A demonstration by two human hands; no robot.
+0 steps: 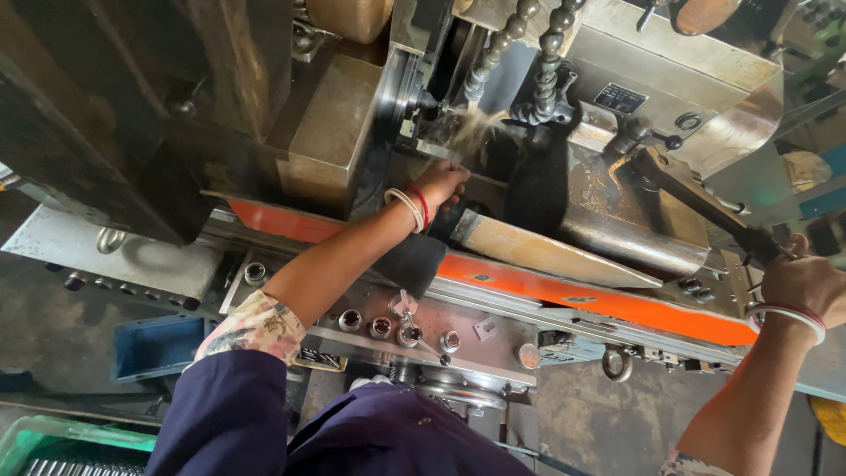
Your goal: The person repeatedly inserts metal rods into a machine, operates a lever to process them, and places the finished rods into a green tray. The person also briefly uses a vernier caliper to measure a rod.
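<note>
left hand point(438, 183): centre of frame, reaching up into the grey metal machine point(652, 97); fingers point(458, 170) curled against the work area just below the black segmented coolant hoses point(539, 62). Can't tell if they grip anything, the tips are hidden against the metal.
wet spray: pale liquid stream point(471, 123) runs down right above the left fingers, touching or just short of them.
left wrist: white and red bangles point(410, 207); floral cuff point(257, 326) under dark blue sleeve, lower left.
right hand point(800, 284): right edge of frame, fingers wrapped shut around the dark end of a long black metal lever handle point(705, 204); the lever slants up-left toward the machine body.
right wrist: white and red bangles point(793, 316).
label: small dark rectangular plate point(619, 97), upper right of centre, on the pale machine housing, well apart from both hands.
orange strip point(564, 291): long painted band running diagonally across mid-frame, below the left hand.
control row: round metal knobs point(379, 326) on grey panel, lower centre.
containers: blue box point(157, 345) at left; green plastic crate point(62, 441) in bottom-left corner.
</note>
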